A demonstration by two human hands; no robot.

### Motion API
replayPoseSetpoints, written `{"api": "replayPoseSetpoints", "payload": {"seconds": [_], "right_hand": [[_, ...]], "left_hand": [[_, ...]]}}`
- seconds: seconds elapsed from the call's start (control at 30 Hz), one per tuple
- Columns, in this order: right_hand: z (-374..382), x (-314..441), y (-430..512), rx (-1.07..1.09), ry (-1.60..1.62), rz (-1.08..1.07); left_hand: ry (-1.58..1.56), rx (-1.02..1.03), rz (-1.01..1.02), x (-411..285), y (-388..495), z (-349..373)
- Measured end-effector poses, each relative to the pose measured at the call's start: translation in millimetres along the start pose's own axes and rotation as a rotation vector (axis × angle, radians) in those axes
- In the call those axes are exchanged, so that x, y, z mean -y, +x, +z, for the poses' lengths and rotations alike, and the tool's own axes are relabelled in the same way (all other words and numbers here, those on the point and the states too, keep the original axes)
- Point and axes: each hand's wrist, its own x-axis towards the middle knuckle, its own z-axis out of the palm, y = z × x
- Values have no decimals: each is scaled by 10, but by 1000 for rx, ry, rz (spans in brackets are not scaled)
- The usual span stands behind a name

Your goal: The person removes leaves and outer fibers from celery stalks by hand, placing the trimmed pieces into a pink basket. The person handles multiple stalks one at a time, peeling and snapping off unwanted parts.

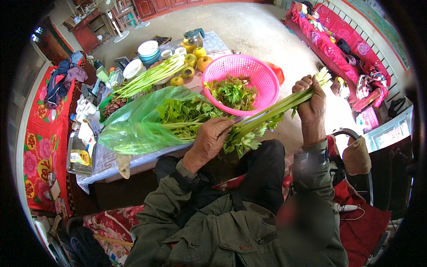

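My right hand (312,100) is raised at the right, closed around the pale base end of a bunch of celery (277,106). The bunch slants down to the left, its leafy end above my lap. There my left hand (210,138) pinches at the leaves, thumb against fingers; the exact leaf or stem is partly hidden. A pink plastic colander (263,75) just beyond the bunch holds torn celery leaves (238,90), some brownish. Left of it lies a green plastic bag (133,128), with more leafy celery (186,113) spilling from its mouth. Bare celery stalks (153,75) rest in a pile behind the bag.
The low table (110,167) has a patterned cover. On it are stacked bowls (148,53), apples (203,62), a glass jar (192,40), white cups (85,110) and a metal tray (80,167). A red-covered sofa (340,50) stands at the far right.
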Motion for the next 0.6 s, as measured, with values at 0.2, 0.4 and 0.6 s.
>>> {"api": "replayPoseSetpoints", "payload": {"seconds": [0.2, 0.4, 0.6], "right_hand": [[112, 2, 11, -13, -26, -47], [198, -63, -19, -103, -95, -56], [181, -122, -1, -43, -83, -65]], "left_hand": [[34, -30, 20, -62, 67, -42], [-142, -65, -61, -69, 91, -74], [-228, 37, -287, -149, 75, -129]]}}
